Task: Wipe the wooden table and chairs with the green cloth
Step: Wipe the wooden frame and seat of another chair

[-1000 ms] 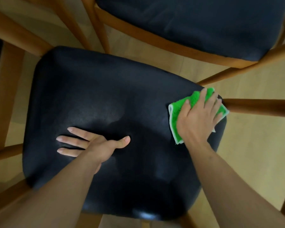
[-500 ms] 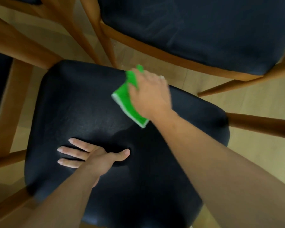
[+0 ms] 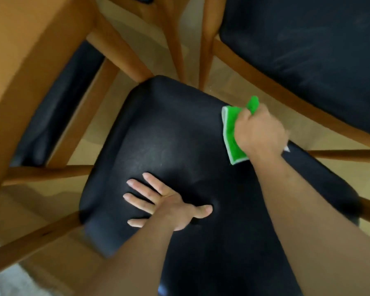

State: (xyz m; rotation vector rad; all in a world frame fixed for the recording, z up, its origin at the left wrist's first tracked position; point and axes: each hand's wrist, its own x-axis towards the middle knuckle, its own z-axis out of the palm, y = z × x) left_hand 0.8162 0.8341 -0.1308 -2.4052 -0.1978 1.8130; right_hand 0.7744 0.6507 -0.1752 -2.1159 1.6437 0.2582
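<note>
Wiping far right edge of black chair seat point(image 3: 169, 146): green cloth point(image 3: 231, 133), soft, light, pliant, best gripped bunched at its folds, clenched in right hand point(image 3: 259, 131); left hand point(image 3: 171, 207) released, flat, bracing seat.

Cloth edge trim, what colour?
White or pale trim on the green cloth under the right hand; head view.
</note>
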